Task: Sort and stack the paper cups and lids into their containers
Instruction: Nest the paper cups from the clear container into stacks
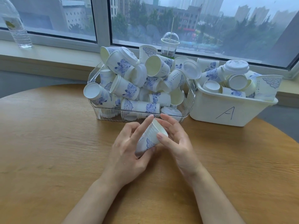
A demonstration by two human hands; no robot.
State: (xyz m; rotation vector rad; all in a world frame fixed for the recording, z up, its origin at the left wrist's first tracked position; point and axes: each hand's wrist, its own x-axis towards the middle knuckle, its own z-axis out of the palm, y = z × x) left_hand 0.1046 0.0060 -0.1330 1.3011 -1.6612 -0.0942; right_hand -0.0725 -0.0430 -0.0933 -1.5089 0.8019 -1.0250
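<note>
Nearest the camera, both hands meet over the wooden table (48, 143), just in front of the clear bin (188, 101). The left hand (127, 147) holds a paper cup (149, 139) tilted on its side, thumb curled under its base and forefinger laid straight along its ribbed wall. The right hand (176, 139) cradles the cup's rim end, thumb pressing the rim and fingers loosely curved behind it. The cup is white with a blue pattern, its mouth turned toward the clear bin.

The clear bin is heaped with the same cups and white lids (191, 69), lying at all angles. Just right of the clear bin stands a white bin (226, 112) marked "A", also holding cups and lids. Behind the clear bin, on the window ledge, stands a domed plastic drink cup (169, 46) with a straw. Far left of it on the ledge is a water bottle (16, 25).
</note>
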